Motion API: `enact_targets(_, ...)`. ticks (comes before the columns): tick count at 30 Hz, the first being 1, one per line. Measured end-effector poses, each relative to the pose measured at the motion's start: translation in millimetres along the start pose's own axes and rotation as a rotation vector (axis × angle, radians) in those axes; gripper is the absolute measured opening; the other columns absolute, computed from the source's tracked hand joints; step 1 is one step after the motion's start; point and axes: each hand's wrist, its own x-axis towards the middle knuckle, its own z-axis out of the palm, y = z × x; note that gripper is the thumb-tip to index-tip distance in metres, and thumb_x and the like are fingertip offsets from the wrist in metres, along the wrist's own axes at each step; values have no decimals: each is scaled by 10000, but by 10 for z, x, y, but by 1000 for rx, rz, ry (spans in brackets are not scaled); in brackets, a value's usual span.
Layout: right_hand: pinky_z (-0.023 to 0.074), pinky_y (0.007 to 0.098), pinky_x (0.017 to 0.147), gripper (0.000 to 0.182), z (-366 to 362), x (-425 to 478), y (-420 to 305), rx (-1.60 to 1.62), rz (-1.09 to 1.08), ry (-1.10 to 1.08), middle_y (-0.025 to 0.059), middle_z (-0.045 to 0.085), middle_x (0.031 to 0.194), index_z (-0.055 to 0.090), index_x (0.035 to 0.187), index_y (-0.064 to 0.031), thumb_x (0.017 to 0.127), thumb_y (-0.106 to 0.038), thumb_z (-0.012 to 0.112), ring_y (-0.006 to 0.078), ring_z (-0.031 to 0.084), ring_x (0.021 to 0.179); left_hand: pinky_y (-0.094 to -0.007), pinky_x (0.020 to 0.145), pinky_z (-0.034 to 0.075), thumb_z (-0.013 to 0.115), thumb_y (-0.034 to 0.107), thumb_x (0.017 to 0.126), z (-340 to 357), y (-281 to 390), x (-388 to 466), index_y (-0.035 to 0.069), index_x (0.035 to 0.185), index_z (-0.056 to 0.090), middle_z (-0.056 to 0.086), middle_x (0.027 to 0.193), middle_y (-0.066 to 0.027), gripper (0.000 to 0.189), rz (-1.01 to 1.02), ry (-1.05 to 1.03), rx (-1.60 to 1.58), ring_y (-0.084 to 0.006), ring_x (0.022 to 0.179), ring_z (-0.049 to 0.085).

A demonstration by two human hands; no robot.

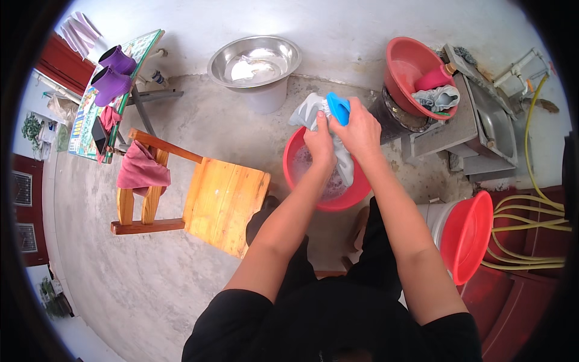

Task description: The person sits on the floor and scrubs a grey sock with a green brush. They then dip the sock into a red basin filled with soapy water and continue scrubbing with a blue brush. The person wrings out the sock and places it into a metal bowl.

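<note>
My left hand (pixel 320 144) grips a light grey fabric item (pixel 309 110), perhaps a shoe or cloth, above a red plastic basin (pixel 288 159). In my right hand (pixel 363 131) is a blue-handled scrubbing brush (pixel 337 107), its white bristles against the grey item. Part of that item hangs down into the basin between my forearms. Soapy water (pixel 332 188) with foam lies in the basin. The exact shape of the grey item is partly hidden by my hands.
A steel basin (pixel 217 68) stands on a bucket by the wall. At right are another red basin (pixel 398 54) holding a pink bottle and a shoe, a sink (pixel 493 117) and a yellow hose (pixel 529 154). A wooden chair (pixel 226 203) stands at left, near a table with purple boots (pixel 111 83).
</note>
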Motion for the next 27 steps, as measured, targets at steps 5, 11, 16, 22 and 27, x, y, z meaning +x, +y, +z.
enact_targets(5,483,441,692,477,-36,-194,62,62,11,-42,194,632,924,506,1101,-47,719,-262,693,388,616,828,-305,777,448,610,303,880,28,185,190,-39,1097,583,635,1018,-89,406,78,65,-27,-164,874,579)
enact_targets(11,494,422,703,512,-13,-494,56,30,-72,27,191,641,929,505,1146,-53,722,-263,699,369,630,832,-325,765,459,584,375,878,-100,175,323,-44,1023,615,657,895,-132,445,52,133,-67,-188,835,601)
enact_targets(16,489,460,656,439,-3,194,-87,-96,-30,-21,180,639,879,529,1029,-21,743,-328,657,377,624,746,-340,799,451,590,383,871,-58,71,244,-51,1035,619,660,957,-159,464,100,103,64,-214,890,606)
enact_targets(22,484,455,689,397,-49,-481,89,103,-111,16,191,631,875,526,1007,-27,735,-273,677,381,615,810,-321,766,454,596,343,882,-6,298,341,-48,1066,601,643,986,-99,432,83,68,-61,-171,865,585)
enact_targets(27,482,449,689,481,-24,-75,42,19,-89,37,194,642,892,517,1106,-49,728,-299,681,391,616,818,-308,769,448,587,323,894,53,91,184,-40,1089,588,635,987,-85,412,22,18,-20,-149,863,572)
